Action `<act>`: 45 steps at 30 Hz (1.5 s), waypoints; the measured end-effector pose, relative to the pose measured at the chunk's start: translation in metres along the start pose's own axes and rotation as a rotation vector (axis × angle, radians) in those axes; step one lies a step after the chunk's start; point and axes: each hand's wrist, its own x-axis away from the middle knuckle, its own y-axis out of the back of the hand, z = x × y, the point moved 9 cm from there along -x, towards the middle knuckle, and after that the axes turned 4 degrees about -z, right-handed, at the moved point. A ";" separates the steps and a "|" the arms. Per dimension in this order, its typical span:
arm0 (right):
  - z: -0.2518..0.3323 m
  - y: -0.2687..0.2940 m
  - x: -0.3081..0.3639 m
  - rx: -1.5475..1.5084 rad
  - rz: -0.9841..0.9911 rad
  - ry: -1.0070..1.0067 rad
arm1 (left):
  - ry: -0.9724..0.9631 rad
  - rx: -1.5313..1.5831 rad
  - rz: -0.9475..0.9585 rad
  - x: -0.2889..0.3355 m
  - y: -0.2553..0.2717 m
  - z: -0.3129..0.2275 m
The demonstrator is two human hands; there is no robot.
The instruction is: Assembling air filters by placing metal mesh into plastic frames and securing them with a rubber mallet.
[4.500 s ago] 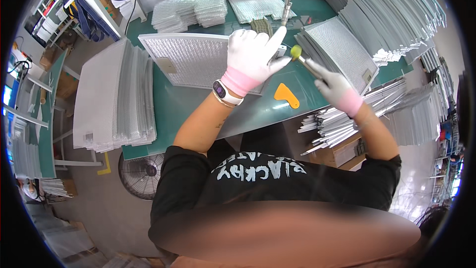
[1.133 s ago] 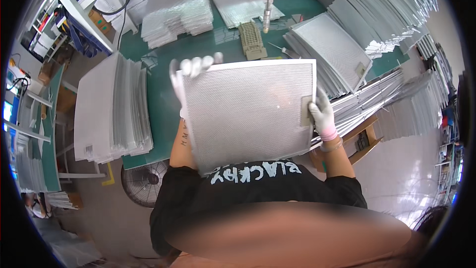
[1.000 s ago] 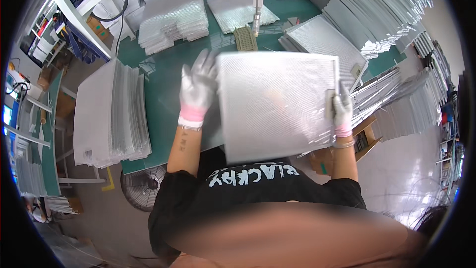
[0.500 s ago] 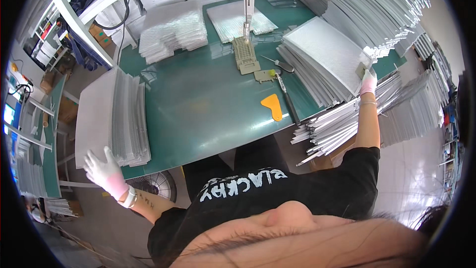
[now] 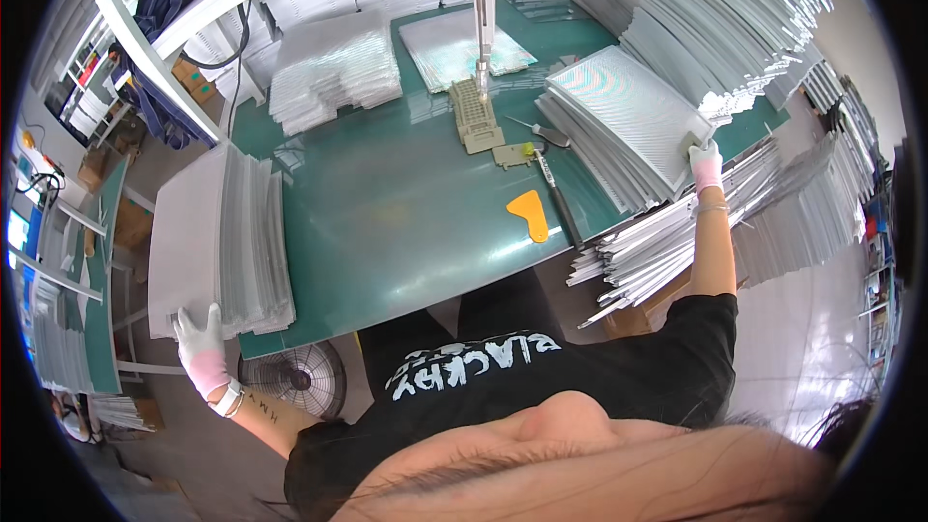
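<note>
Left hand: the left hand, in a white glove with a pink cuff and a wrist watch, is stretched out to the person's left; its fingers lie flat against the near lower corner of the left stack of panels, touching it; whether they curl around an edge cannot be told
Left stack of panels: a thick pile of grey metal-framed mesh panels standing on edge at the left end of the green table, leaning slightly, its near corner overhanging the table edge
Right hand: the right hand, gloved the same way, is reached out to the right and closed on the near right corner of the top panel, thumb on top, fingers hidden beneath
Top panel: a mesh sheet in a pale frame, lying flat on the right stack at the table's right end
Right stack: fanned, slightly slipped panels; more piles rise behind it and spill lower beside the table
Table middle: bare green mat between the two hands, which are well apart
Small things: an orange scraper near the front edge, a dark long-handled tool just beside it, a beige ribbed block under a hanging vertical driver
Below table: a floor fan near the left forearm
</note>
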 end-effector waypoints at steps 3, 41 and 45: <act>0.028 0.018 0.040 0.223 -0.096 0.054 | -0.028 0.059 0.067 -0.002 0.006 -0.012; 0.336 -0.224 0.462 -0.039 0.769 1.342 | -0.579 0.173 -0.252 -0.194 -0.117 -0.376; 0.336 -0.223 0.459 -0.061 0.774 1.318 | -0.366 0.196 0.264 -0.221 -0.165 -0.389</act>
